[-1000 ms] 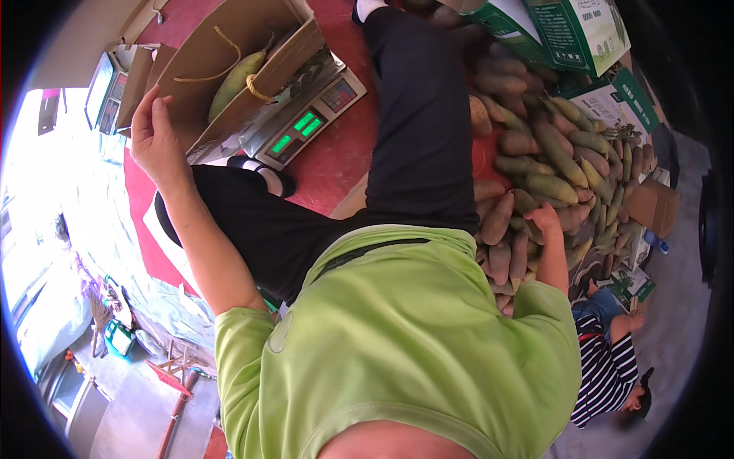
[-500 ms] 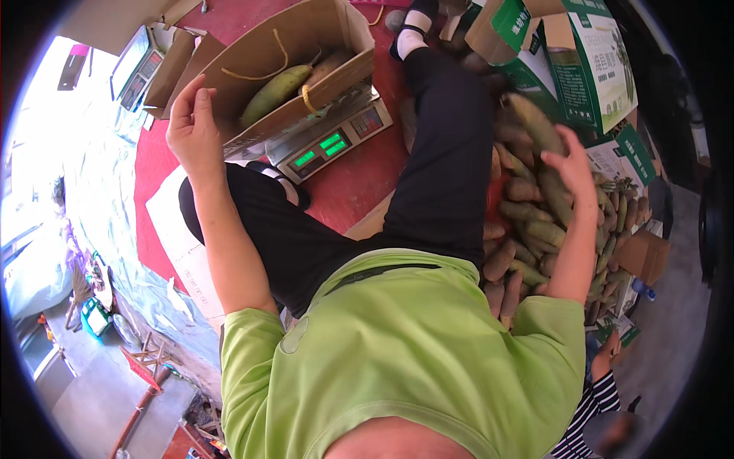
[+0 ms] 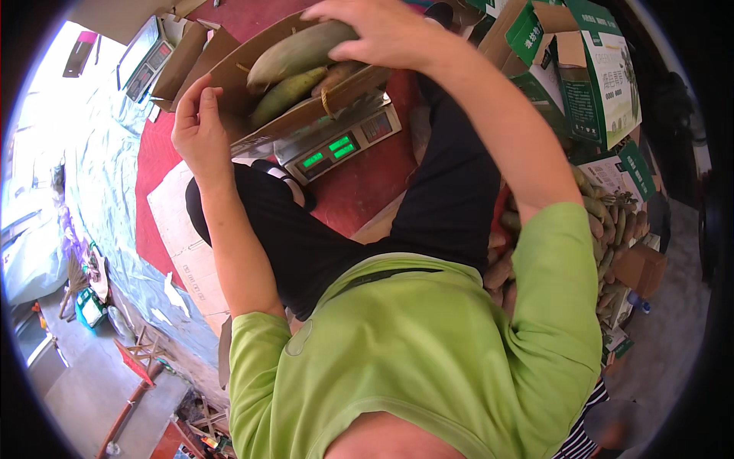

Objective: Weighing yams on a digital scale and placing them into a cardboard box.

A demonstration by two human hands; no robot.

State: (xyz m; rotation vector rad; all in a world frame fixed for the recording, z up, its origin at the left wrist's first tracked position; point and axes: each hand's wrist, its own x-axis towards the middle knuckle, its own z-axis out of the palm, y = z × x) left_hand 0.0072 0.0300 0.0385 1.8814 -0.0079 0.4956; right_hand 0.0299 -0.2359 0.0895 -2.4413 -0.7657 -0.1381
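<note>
The right hand (image 3: 382, 34) grasps a green radish (image 3: 300, 55) over the carton (image 3: 353, 89), apparently loading it; lowering and letting go should follow. The left hand (image 3: 201, 130) (grip unclear) is at the carton's end.

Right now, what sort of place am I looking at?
Probably a produce packing spot: a heap of long vegetables, an open carton of them on a lit scale, and green-and-white boxes nearby.
</note>
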